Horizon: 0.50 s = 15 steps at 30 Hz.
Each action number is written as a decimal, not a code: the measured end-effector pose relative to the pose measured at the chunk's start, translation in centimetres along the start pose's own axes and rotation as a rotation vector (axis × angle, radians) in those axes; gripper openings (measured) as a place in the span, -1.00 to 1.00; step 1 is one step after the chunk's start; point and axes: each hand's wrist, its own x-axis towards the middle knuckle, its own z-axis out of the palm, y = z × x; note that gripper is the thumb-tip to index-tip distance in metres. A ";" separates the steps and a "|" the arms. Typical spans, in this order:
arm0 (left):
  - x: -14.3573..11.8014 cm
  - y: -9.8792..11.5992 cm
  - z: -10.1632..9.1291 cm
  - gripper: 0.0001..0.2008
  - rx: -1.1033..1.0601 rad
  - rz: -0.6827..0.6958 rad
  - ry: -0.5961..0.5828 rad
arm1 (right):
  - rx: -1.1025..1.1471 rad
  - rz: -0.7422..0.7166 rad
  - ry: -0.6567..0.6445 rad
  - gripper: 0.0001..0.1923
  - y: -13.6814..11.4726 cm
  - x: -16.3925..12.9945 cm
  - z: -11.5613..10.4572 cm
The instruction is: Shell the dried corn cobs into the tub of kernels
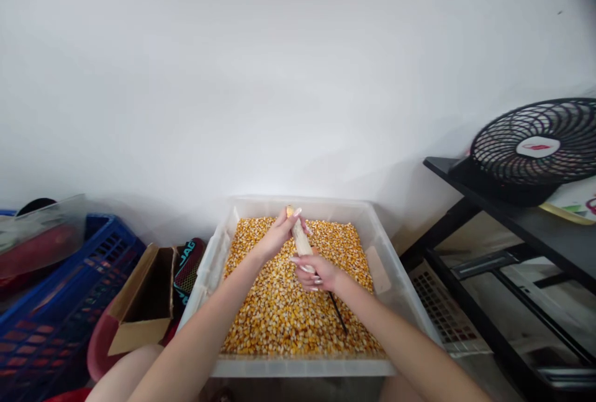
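Note:
A mostly bare, pale corn cob (303, 243) slants between my two hands above a bin of kernels. My left hand (285, 228) is closed around its upper end, where a few yellow kernels show at the tip. Around the lower end, the fingers of my right hand (316, 270) are wrapped. Loose corn kernels (279, 321) fill the clear plastic bin (302, 367) below. A thin dark rod (338, 314) sticks out beneath my right hand and reaches down to the kernels; whether that hand grips it is hidden.
To the left are a blue plastic crate (60, 303), an open cardboard box (139, 337) and a red tub (99, 343). On the right, a black fan (535, 141) sits on a black shelf stand (465, 188). A white basket (447, 309) is beneath it. A white wall (298, 79) rises behind the bin.

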 end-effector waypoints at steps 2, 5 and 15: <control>-0.3 0.2 0.3 -0.68 -0.023 -0.010 -0.033 | 0.085 0.008 -0.173 -0.63 0.2 -0.1 -0.4; -0.3 0.0 0.5 -0.71 -0.073 -0.009 -0.055 | 0.126 -0.032 -0.262 -0.64 0.5 0.2 -0.6; 0.9 -2.2 -0.2 -0.65 -0.075 0.020 0.165 | -0.222 -0.241 0.741 -0.71 0.8 2.0 1.4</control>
